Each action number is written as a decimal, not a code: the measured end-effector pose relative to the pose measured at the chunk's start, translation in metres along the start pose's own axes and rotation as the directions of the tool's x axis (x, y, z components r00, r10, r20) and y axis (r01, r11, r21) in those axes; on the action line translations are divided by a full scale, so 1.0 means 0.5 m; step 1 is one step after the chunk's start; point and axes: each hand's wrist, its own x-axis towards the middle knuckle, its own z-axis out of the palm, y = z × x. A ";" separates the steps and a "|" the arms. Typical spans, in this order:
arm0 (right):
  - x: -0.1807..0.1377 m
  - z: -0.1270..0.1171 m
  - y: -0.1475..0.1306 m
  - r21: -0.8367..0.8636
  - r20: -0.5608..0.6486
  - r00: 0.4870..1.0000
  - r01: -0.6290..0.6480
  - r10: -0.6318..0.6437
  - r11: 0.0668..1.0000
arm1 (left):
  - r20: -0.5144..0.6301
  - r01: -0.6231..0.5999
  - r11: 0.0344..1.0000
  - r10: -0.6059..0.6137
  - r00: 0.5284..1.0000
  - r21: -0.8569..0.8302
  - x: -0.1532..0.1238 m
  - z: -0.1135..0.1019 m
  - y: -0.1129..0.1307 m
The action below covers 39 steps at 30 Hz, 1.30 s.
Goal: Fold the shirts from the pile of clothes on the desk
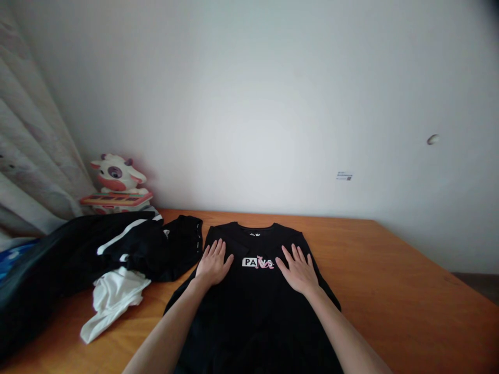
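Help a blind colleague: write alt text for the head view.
A person's left hand and right hand lie palm-down on a black crew-neck shirt spread on a wooden table. At left: black clothes, a white garment and a cow toy keyboard.

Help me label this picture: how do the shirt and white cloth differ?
The shirt is black with a chest print; the cloth is white. The shirt lies spread out, the cloth bunched up. The left hand and right hand are on the shirt; neither touches the cloth. Both fabrics lie on the table.
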 end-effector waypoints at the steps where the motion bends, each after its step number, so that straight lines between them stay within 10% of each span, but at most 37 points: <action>1: -0.001 -0.001 0.000 0.003 -0.005 1.000 0.002 -0.002 1.000 | -0.047 0.018 1.000 -0.018 0.999 -0.014 -0.003 -0.003 0.001; 7: -0.003 0.003 0.005 0.032 -0.053 0.999 0.008 -0.007 0.999 | -0.224 0.355 0.933 -0.335 0.915 0.055 -0.020 -0.039 -0.008; 19: 0.002 0.005 0.005 0.020 -0.047 0.999 0.000 0.001 1.000 | 0.073 0.127 0.971 -0.145 0.987 0.203 0.036 -0.070 -0.013; 39: 0.004 0.010 0.006 0.018 -0.072 0.997 0.013 -0.012 1.000 | 0.060 0.119 0.989 -0.124 0.990 0.088 0.028 -0.050 0.011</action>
